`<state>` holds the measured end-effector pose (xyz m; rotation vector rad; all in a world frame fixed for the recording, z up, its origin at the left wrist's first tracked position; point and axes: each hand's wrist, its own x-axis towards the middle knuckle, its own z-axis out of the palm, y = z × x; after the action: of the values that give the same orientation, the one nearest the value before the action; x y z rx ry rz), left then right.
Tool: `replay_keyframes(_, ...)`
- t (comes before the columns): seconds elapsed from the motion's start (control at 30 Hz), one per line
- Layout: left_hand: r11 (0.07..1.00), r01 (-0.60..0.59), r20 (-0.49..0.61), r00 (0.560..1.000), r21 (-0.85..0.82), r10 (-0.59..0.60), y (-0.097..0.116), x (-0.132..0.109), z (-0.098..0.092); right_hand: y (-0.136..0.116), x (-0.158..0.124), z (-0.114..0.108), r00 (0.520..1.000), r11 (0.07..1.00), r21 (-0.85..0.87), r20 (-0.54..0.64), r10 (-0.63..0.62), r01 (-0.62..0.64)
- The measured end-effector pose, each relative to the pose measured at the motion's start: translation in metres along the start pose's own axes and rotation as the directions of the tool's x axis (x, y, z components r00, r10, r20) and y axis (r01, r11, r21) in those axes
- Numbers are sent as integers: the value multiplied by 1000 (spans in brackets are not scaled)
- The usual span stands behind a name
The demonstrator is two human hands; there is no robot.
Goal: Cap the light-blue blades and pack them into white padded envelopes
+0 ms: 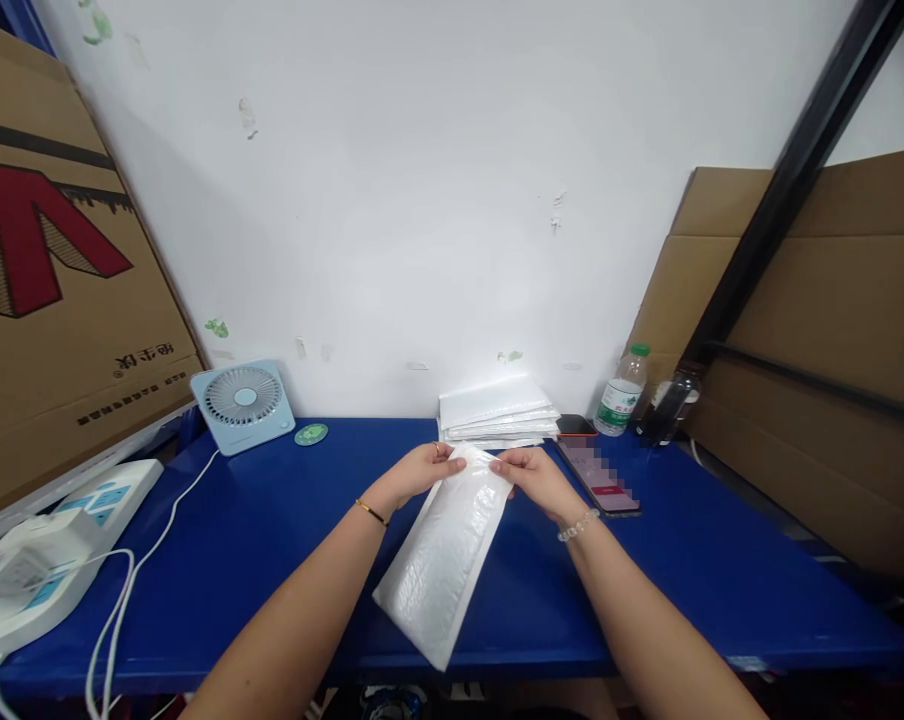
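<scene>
A white bubble mailer (446,560) slants across the middle of the blue table, its near end close to the front edge. My left hand (427,470) pinches the far end at its left corner, thumb on top. At the right corner of that same end, my right hand (531,478) grips with the thumb over the edge. The fingers beneath the mailer are mostly hidden. Just beyond my hands lies a stack of similar white mailers (497,410) against the wall.
On the blue table (272,540) a light blue fan (246,400) and a round green disc (311,434) stand left. A white power strip (69,560) with cables is nearer. At right are a phone (598,480), a water bottle (621,395) and a dark bottle (669,405). Cardboard (69,300) flanks the left.
</scene>
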<state>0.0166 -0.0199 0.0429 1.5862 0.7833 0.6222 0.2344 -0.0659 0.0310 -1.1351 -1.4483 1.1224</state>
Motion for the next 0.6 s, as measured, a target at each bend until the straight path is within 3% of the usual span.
replay_keyframes(0.07,990,113,165,978,88,-126,-8,-1,-15,15,2,7,991,986,151,-104,80,-63)
replay_keyframes(0.1,974,147,191,965,172,-180,-11,-2,-24,21,3,11,985,974,210,-127,118,-89)
replay_keyframes(0.17,905,165,175,952,393,-250,-13,-1,-45,31,5,19,981,957,240,-69,184,-163)
replay_keyframes(0.23,737,138,148,940,662,-308,-11,3,-69,37,5,25,974,965,132,51,221,-226)
replay_keyframes(0.3,490,147,44,933,859,-356,-5,11,-94,41,6,27,972,977,-46,106,210,-206)
replay_keyframes(0.33,433,178,-11,933,884,-361,-1,16,-106,41,6,27,977,976,-128,101,190,-177)
replay_keyframes(0.47,299,278,-186,935,913,-302,6,41,-134,41,7,21,984,953,-275,83,157,-129)
replay_keyframes(0.6,212,366,-353,931,906,-97,-10,61,-129,42,6,18,981,951,-281,108,163,-127)
